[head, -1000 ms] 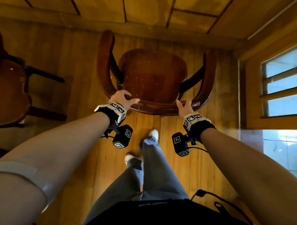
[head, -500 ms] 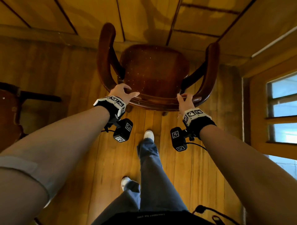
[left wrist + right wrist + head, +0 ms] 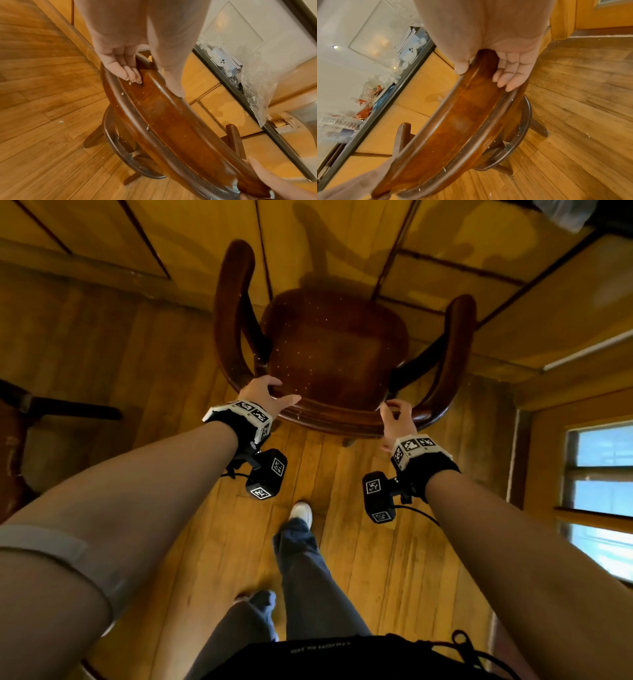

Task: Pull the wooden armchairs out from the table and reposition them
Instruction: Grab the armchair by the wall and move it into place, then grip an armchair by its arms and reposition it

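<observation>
A dark wooden armchair stands on the plank floor, its seat facing away from me and its arm tips close to the panelled wooden front ahead. My left hand grips the left part of the curved back rail. In the left wrist view, its fingers lie on the rail's outer side and the thumb on the inner side. My right hand grips the right part of the rail. In the right wrist view, its fingers curl behind the rail with the thumb in front.
A second dark chair shows at the left edge. A panelled wooden counter front is just beyond the armchair, with clutter on its top. A window is at the right. My foot is behind the chair.
The armchair has moved forward toward the panelled front with both hands on its back rail. I stepped forward, and the second chair slid toward the left edge of view.
</observation>
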The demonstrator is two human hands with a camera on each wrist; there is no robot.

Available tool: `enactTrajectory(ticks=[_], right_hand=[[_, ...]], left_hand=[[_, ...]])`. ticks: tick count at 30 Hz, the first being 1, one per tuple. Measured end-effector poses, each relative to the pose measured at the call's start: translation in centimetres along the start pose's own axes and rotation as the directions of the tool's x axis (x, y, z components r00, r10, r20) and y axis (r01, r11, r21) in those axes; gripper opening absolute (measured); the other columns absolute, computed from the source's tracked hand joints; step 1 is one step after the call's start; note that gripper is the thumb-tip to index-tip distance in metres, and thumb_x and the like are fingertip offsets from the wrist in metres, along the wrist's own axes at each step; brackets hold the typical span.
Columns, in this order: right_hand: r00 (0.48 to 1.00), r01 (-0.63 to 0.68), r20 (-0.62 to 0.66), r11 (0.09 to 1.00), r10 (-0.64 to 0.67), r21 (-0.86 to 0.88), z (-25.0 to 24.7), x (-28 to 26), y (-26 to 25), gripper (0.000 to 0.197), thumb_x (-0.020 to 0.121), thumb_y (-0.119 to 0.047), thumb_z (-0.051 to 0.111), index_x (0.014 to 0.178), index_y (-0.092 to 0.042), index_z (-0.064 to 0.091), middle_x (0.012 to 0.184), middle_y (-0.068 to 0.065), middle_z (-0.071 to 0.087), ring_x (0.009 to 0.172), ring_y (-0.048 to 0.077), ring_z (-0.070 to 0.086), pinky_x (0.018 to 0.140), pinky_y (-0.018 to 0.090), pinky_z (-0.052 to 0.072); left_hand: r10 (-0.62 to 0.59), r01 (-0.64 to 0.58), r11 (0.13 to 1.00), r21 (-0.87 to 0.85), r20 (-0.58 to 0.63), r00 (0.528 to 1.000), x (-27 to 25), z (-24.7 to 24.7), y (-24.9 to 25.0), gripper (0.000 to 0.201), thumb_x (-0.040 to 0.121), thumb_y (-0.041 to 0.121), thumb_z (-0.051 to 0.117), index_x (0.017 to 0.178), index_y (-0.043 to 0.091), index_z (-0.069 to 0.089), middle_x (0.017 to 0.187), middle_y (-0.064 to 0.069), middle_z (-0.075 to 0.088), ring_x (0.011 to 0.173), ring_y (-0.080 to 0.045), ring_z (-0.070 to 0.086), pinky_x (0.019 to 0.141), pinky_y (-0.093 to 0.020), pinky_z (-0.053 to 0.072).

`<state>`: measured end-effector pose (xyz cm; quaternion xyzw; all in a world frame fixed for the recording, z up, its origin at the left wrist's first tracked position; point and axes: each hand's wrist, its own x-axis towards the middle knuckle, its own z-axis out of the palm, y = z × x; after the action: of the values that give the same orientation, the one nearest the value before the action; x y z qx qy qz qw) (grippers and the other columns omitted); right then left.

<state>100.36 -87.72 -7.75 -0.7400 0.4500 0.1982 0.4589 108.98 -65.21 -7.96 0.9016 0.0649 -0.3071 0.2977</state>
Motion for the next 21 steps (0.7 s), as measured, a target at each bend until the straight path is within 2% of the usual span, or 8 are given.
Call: enactTrajectory(ticks=[2,3,7,10,13,15,18,21], right_hand=[[1.0,0.025,-0.003,1.0,-0.025,-0.016,-0.1,-0.7,0.3,0.042,0.096,-0.048,0.038,0.136,-0.037,0.036,0.099,0.007,0.06,0.083,0.025,0.059,0.09,0.052,0.053],[0.999,0.044,-0.005,0.998,-0.044,-0.035,-0.1,-1.2,0.3,0.043,0.096,-0.05,0.037,0.137,-0.04,0.036,0.104,0.008,0.062,0.079,0.022,0.06,0.088,0.049,0.055],[0.969,0.229,0.122,0.966,-0.215,-0.121,1.3,-4.7,-0.4,0.042,0.098,-0.044,0.039,0.14,-0.045,0.036,0.097,0.0,0.062,0.068,0.009,0.058,0.069,0.029,0.056],[0.901,0.38,0.302,0.902,-0.312,-0.204,4.2,-7.7,-2.1,0.044,0.098,-0.035,0.045,0.139,-0.05,0.035,0.082,-0.006,0.062,0.068,0.005,0.059,0.067,0.024,0.052],[0.824,0.478,0.479,0.824,-0.302,-0.303,8.9,-10.7,-4.0,0.045,0.097,-0.029,0.049,0.137,-0.046,0.04,0.087,-0.004,0.064,0.073,0.009,0.06,0.075,0.028,0.054],[0.744,0.601,0.6,0.687,-0.294,-0.409,13.0,-13.4,-4.9,0.039,0.097,-0.029,0.048,0.135,-0.034,0.049,0.104,0.002,0.067,0.082,0.014,0.061,0.08,0.031,0.051],[0.648,0.738,0.726,0.429,-0.232,-0.521,19.1,-18.7,-5.1,0.037,0.098,-0.031,0.044,0.131,-0.02,0.057,0.133,0.004,0.06,0.116,0.024,0.058,0.097,0.035,0.045],[0.575,0.818,0.797,0.125,-0.184,-0.561,26.0,-25.6,-3.2,0.039,0.099,-0.03,0.042,0.131,-0.014,0.058,0.137,0.004,0.056,0.123,0.028,0.054,0.101,0.033,0.042]], left_hand=[[0.006,-0.007,1.0,0.018,0.036,0.999,-0.6,0.1,-0.3,0.074,0.083,0.053,0.062,0.145,0.022,0.036,0.145,-0.009,0.046,0.13,-0.03,0.048,0.104,-0.044,0.045],[0.009,-0.01,1.0,0.021,0.052,0.999,-0.9,0.2,-0.4,0.08,0.083,0.053,0.062,0.148,0.023,0.029,0.147,-0.012,0.044,0.129,-0.032,0.049,0.103,-0.045,0.046],[0.021,-0.022,0.999,-0.032,-0.011,1.0,-4.0,-1.2,-2.2,0.083,0.085,0.046,0.063,0.151,0.027,0.017,0.146,-0.016,0.043,0.121,-0.031,0.056,0.091,-0.038,0.052],[-0.07,0.069,0.997,-0.024,-0.072,0.995,-7.4,-3.0,-5.3,0.07,0.089,0.045,0.057,0.148,0.024,0.027,0.146,-0.012,0.042,0.124,-0.029,0.054,0.095,-0.038,0.05],[-0.165,0.159,0.985,-0.065,-0.096,0.982,-11.7,-5.0,-10.6,0.047,0.095,0.04,0.049,0.137,0.02,0.048,0.138,-0.006,0.053,0.12,-0.025,0.056,0.089,-0.033,0.051],[-0.245,0.229,0.967,-0.113,-0.154,0.957,-15.9,-6.4,-14.9,0.04,0.097,0.036,0.046,0.131,0.018,0.054,0.134,-0.005,0.057,0.118,-0.025,0.058,0.085,-0.031,0.048],[-0.396,0.364,0.915,-0.176,-0.207,0.895,-23.0,-7.5,-22.0,0.042,0.098,0.036,0.045,0.133,0.014,0.054,0.135,-0.008,0.057,0.122,-0.028,0.056,0.096,-0.036,0.046],[-0.566,0.504,0.818,-0.277,-0.23,0.791,-31.5,-6.9,-30.0,0.044,0.099,0.033,0.043,0.137,0.012,0.051,0.139,-0.011,0.054,0.127,-0.03,0.052,0.1,-0.036,0.044]])
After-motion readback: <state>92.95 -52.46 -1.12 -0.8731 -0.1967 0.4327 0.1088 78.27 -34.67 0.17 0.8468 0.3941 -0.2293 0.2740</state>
